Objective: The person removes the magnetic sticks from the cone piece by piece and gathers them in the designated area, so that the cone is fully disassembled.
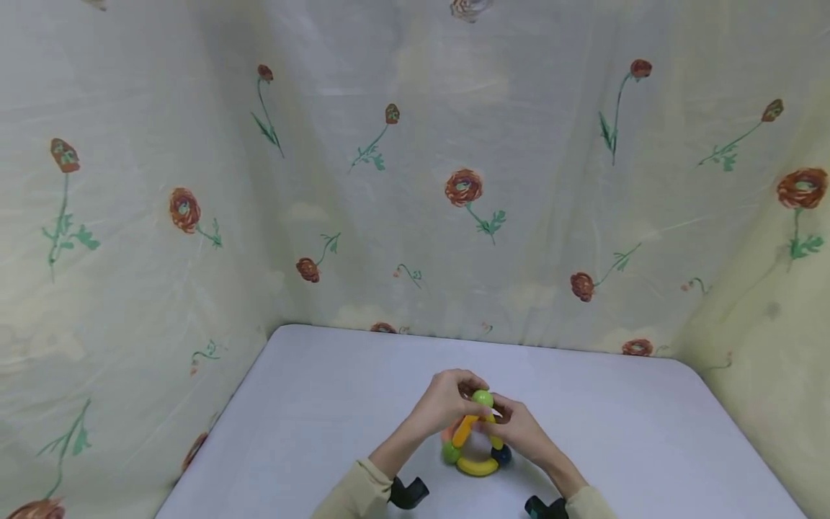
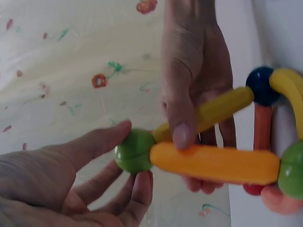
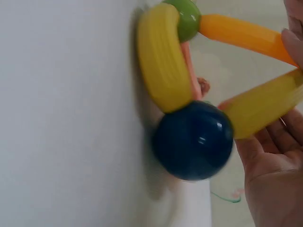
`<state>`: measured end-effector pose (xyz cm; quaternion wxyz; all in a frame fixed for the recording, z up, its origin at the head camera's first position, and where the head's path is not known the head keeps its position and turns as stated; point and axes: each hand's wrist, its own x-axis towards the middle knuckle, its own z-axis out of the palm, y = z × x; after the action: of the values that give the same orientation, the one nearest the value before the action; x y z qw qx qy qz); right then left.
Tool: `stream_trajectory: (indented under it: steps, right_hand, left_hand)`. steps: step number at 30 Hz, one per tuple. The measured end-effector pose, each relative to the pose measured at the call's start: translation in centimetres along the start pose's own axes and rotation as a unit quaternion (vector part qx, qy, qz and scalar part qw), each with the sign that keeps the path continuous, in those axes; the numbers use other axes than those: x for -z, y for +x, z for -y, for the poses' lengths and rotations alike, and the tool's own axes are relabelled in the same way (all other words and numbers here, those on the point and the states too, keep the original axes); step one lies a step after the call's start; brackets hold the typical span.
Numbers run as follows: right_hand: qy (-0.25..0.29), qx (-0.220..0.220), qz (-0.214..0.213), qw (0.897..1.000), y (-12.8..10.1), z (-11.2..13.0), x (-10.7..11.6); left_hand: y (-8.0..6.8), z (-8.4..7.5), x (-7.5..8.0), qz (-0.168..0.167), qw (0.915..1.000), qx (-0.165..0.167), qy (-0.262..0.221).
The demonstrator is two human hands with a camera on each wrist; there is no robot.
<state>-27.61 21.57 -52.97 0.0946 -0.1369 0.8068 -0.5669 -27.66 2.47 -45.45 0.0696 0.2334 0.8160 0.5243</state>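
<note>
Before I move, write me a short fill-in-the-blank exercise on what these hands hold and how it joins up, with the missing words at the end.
1. The left hand pinches the top ball, which is ____.
2. The straight bar under the thumb of the right hand is ____.
3. The curved bar is ____.
4. It joins the lower green ball to a ____ ball.

Missing words: green; orange; yellow; blue.

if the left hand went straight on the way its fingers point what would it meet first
The green ball the left hand pinches; beyond it come the orange rod and yellow rod, with the right hand probably next, though depth is hard to judge.
</note>
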Motion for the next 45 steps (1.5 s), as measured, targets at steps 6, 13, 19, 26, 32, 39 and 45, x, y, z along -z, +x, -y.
stream_trajectory:
  steps: [6, 13, 19, 26, 32, 39, 45]
  right_hand:
    - [0.014, -0.018, -0.032, 0.999, -0.4, -0.5, -1.0]
    - [0.046, 0.002, -0.029, 0.999, -0.5, -1.1, -1.5]
    - [0.050, -0.002, -0.034, 0.998, -0.4, -1.0, -1.7]
    - [0.041, -0.009, -0.031, 0.999, -0.3, -1.0, -1.5]
    - [0.029, -0.007, -0.029, 0.999, -0.2, -0.7, -1.7]
    - [0.021, -0.016, -0.035, 0.999, -0.3, 0.2, -2.0]
    - [0.013, -0.022, -0.055, 0.998, -0.1, 0.1, -2.5]
  left_hand:
    - [-0.6, 0.2, -0.7, -0.033, 0.9978, 0.027, -0.050]
    - [-0.8, 0.7, -0.7, -0.040, 0.9922, 0.067, -0.098]
    - [-0.5, 1.2, -0.3, -0.017, 0.9832, 0.100, -0.152]
    - [0.0, 1.7, 0.1, 0.008, 0.9718, 0.124, -0.200]
    - [0.2, 1.8, 0.4, 0.007, 0.9708, 0.133, -0.199]
    - [-0.1, 1.4, 0.3, 0.003, 0.9779, 0.108, -0.179]
    - [-0.1, 1.4, 0.3, 0.008, 0.9763, 0.110, -0.187]
